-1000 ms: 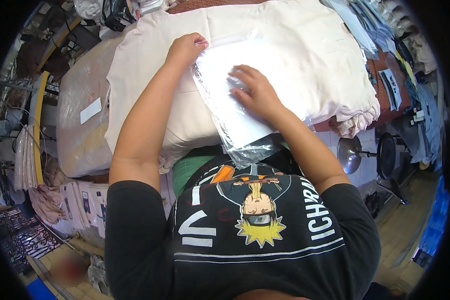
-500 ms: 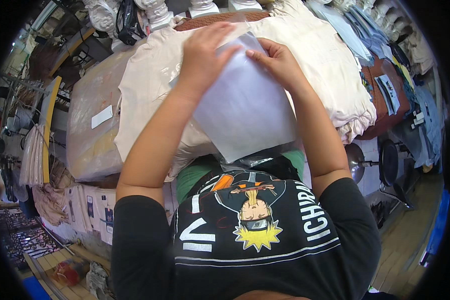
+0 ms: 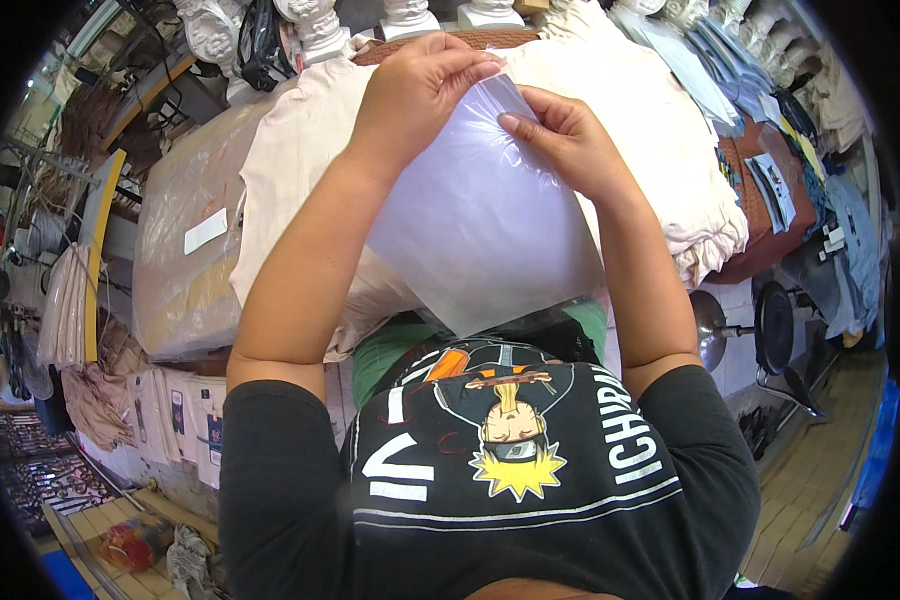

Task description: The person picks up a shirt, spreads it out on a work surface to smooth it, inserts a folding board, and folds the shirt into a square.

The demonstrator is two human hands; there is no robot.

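A clear plastic bag [image 3: 485, 215] is held up in the air between both hands, above a stack of cream-coloured garments [image 3: 660, 140] on the table. My left hand [image 3: 415, 90] pinches the bag's top edge on the left. My right hand [image 3: 560, 135] pinches the same edge just to the right, fingers pulling at the opening. The bag hangs down toward my chest and looks flat, with nothing inside that I can see.
A large plastic-wrapped bundle [image 3: 185, 250] lies left of the garments. Folded clothes and packets [image 3: 770, 190] sit on a brown surface at the right. Pans [image 3: 760, 330] hang below it. Printed shirts [image 3: 185, 420] are stacked low on the left.
The bag lay flat on the garment stack a second ago under both hands. It has been lifted off, and both hands now grip its top edge higher and closer together.
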